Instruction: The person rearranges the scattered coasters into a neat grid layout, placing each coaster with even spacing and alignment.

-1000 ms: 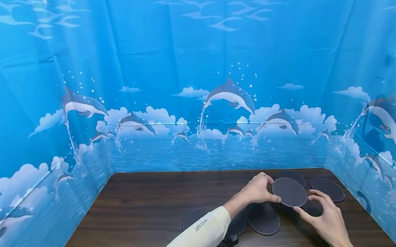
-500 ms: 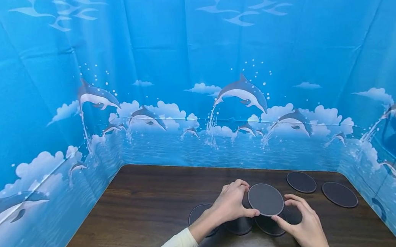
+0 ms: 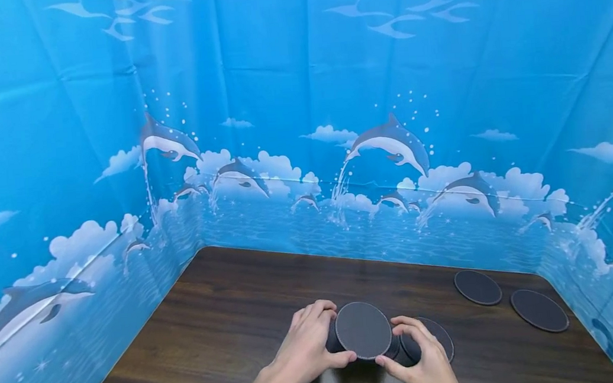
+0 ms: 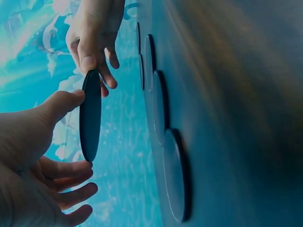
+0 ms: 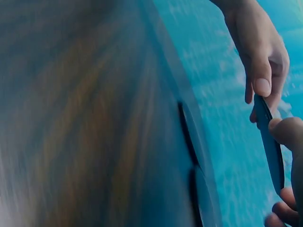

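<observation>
A round black coaster (image 3: 364, 330) with a stitched rim is held between both hands, raised off the table. My left hand (image 3: 309, 342) grips its left edge, thumb at the near side and fingers at the far side. On the right edge, my right hand (image 3: 422, 355) pinches it in the same way. The left wrist view shows the coaster (image 4: 91, 118) edge-on, apart from the tabletop. Below it lie more coasters (image 4: 175, 175) in a row, partly hidden by the hands in the head view; one coaster (image 3: 439, 336) shows beside the right hand.
Two more coasters, one (image 3: 477, 287) at the back right and another (image 3: 539, 310) near the right edge, lie flat on the dark wooden table (image 3: 230, 315). A blue dolphin-print curtain (image 3: 281, 128) encloses the table's back and sides.
Both hands have carried the coaster leftward and nearer, from by the back-right coasters to above the row at the middle. The head view has turned slightly to the right.
</observation>
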Demonstrator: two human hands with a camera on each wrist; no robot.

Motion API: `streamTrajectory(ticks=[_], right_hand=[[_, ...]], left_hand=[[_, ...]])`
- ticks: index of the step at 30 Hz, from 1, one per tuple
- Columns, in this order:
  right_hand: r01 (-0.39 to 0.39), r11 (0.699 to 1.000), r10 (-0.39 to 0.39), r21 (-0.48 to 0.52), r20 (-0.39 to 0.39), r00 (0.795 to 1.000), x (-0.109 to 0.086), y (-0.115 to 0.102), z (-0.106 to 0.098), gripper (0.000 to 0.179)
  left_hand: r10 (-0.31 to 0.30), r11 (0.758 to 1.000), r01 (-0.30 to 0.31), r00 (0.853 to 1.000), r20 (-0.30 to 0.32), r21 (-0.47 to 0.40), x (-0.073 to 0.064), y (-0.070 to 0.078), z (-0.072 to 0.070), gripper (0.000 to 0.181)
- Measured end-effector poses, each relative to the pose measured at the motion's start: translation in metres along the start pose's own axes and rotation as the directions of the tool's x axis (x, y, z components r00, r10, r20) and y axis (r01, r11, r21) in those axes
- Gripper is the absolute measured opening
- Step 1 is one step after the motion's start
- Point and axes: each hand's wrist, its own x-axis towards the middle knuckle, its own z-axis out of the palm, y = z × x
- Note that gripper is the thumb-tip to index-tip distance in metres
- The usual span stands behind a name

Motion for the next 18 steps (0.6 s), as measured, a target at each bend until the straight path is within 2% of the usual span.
streamTrajectory(ticks=[3,8,11,14,18], right_hand=[[0.038,0.999,-0.038,0.02,0.022,0.999,-0.004,-0.008,0.013,0.047],[-0.002,0.999,-0.001,0.042,0.062,0.998,-0.018,-0.023,0.031,0.044],[0.003,0.999,-0.005,0.037,0.061,0.998,-0.026,-0.028,0.041,0.045],[0.041,0.999,-0.041,0.01,0.049,0.998,-0.035,-0.029,0.05,0.047],[0.141,0.99,-0.14,-0.027,0.012,0.99,-0.047,-0.021,0.064,0.045]], left_hand=[[-0.026,1.0,0.026,1.0,0.012,-0.016,-0.016,-0.009,-0.008,0.06],[-0.076,0.996,0.081,0.993,0.09,-0.046,-0.042,-0.022,-0.019,0.061],[-0.073,0.994,0.081,0.99,0.121,-0.066,-0.054,-0.029,-0.021,0.063],[-0.069,0.993,0.08,0.989,0.132,-0.084,-0.065,-0.036,-0.019,0.063],[-0.095,0.992,0.108,0.981,0.169,-0.067,-0.077,-0.042,-0.013,0.063]])
